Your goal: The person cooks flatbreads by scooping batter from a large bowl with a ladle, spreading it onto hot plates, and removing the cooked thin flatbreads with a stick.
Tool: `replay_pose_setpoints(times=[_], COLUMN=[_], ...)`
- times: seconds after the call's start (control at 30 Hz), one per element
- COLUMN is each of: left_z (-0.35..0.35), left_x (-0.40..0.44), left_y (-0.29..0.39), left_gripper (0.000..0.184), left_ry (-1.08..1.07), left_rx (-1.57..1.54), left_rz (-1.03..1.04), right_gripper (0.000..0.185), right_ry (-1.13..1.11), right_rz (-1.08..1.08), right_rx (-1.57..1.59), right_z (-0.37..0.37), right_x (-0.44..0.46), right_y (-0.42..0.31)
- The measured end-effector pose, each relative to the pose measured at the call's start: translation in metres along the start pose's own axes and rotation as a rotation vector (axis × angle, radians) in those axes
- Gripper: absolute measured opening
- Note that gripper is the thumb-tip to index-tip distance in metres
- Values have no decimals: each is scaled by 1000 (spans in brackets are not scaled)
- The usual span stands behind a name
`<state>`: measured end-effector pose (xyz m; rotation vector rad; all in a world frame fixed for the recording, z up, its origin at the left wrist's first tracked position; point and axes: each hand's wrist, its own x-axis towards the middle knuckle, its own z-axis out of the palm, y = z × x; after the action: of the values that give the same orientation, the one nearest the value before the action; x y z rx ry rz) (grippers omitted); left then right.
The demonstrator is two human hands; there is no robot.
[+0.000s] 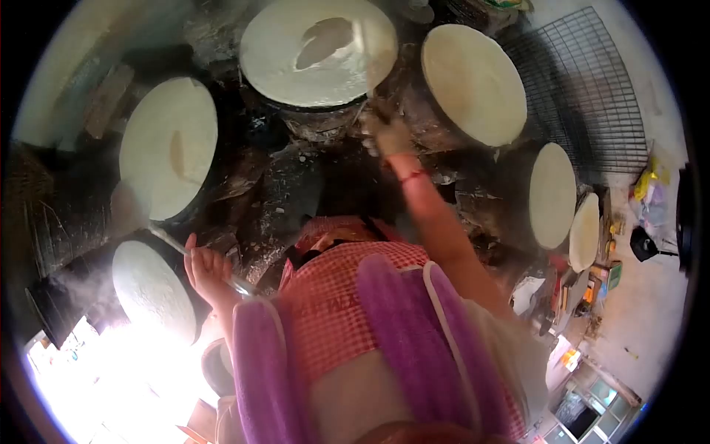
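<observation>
My left hand [209,275] is closed round the handle of a long ladle [168,238]. Its blurred, pale brown bowl end lies by the lower edge of the left round griddle [144,181], which is coated with pale batter. Fingers wrapped, my right hand [388,135] grips a thin batter spreader [368,66] that reaches over the top middle griddle [274,63]. Wet white batter covers much of that griddle around a darker patch [325,43]. Motion blurs the right hand and the spreader.
More batter-coated griddles stand around me: one at upper right [473,85], one at lower left [151,292], two further right [553,196]. Steam rises at lower left. A wire rack [584,92] leans at the right, near plastic bags [651,192].
</observation>
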<state>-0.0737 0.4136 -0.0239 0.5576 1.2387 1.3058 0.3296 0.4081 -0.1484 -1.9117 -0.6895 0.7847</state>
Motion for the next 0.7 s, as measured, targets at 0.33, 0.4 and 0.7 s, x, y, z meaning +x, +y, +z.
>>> replay_pose_setpoints(times=[0.33,0.4,0.7], left_z=[-20,-17,19], left_x=[35,37,10], left_y=[6,3,-19], left_gripper=[29,29,29], left_ry=[-95,-116,-37], left_rx=[-53,-62,-18], left_rz=[44,20,77], right_gripper=[46,43,35], right_ry=[52,-49,-79], right_rz=[174,-72,183], right_rx=[413,517,65], right_z=[5,35,-36], right_x=[-3,29,37], right_y=[-50,-19,-50])
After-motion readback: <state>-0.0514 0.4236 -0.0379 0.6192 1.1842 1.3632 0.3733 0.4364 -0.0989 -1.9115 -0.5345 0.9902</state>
